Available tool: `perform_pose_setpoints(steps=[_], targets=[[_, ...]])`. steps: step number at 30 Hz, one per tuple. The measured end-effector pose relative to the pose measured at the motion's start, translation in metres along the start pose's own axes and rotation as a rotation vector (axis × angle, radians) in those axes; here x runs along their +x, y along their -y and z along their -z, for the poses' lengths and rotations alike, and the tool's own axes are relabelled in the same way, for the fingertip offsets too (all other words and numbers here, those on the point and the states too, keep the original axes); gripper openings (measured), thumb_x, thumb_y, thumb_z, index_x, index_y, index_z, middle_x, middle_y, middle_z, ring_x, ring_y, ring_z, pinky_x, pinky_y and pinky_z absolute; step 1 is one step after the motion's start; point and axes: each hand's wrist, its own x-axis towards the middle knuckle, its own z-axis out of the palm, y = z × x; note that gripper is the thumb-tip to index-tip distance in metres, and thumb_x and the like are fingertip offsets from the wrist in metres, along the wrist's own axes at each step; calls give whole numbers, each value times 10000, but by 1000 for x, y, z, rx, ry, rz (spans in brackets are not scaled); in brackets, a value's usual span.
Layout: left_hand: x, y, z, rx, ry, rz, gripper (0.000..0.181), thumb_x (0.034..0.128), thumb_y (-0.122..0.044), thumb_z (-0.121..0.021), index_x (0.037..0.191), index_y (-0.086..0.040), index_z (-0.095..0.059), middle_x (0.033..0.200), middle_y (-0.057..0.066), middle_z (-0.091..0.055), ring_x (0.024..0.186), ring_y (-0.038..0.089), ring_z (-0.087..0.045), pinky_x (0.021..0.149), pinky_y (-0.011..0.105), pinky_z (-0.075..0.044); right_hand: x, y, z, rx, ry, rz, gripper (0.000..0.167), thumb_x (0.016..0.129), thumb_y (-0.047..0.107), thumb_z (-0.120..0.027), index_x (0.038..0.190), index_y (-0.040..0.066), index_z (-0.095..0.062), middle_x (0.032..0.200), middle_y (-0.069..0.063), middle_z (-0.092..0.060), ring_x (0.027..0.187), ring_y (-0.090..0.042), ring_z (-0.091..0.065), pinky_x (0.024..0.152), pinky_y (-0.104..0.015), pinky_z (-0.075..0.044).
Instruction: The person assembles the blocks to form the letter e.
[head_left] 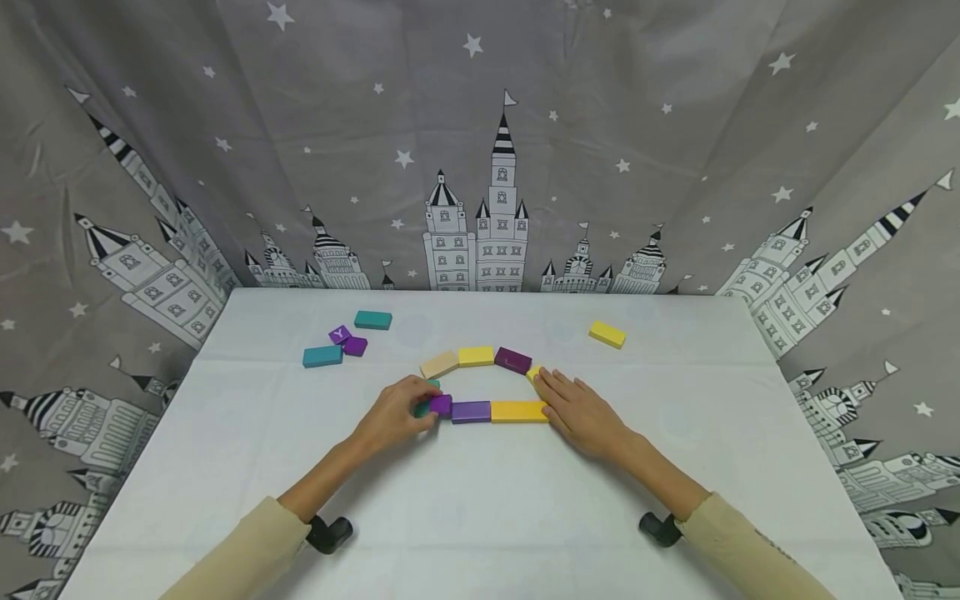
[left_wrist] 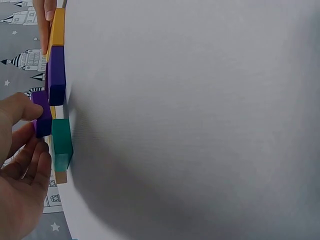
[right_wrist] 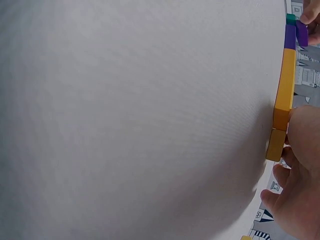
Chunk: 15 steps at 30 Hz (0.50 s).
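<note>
On the white table, blocks form a rounded outline: a violet block and a long orange block in front, and tan, yellow and dark purple blocks behind. My left hand pinches a small purple block at the left end; the left wrist view shows this purple block beside a teal block. At the right end my right hand lies with extended fingers over a mostly covered yellow block, touching the orange block's end.
Two teal blocks and two small purple pieces lie at the back left. A yellow block lies at the back right. A grey curtain with printed castles stands behind the table.
</note>
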Motion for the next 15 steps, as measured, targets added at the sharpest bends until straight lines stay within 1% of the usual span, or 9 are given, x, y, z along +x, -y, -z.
perform_pose_setpoints(steps=[8, 15], targets=[[-2, -2, -1, 13, 44, 26, 321, 808, -33, -767, 1123, -4, -714, 1078, 110, -646, 1004, 272, -605, 908, 450, -523, 0, -1, -1, 1, 3, -1, 562, 1069, 311, -454, 1559, 70, -322, 1609, -108, -283, 1472, -290, -256, 1159, -527, -252], [-4, -1, -4, 30, 43, 37, 309, 803, -13, -764, 1109, -9, -721, 1054, 92, -626, 994, 263, -585, 907, 437, -523, 0, -1, -1, -2, 4, -1, 556, 1072, 305, -447, 1559, 66, -322, 1609, -110, -280, 1470, -294, -260, 1160, -527, -251]])
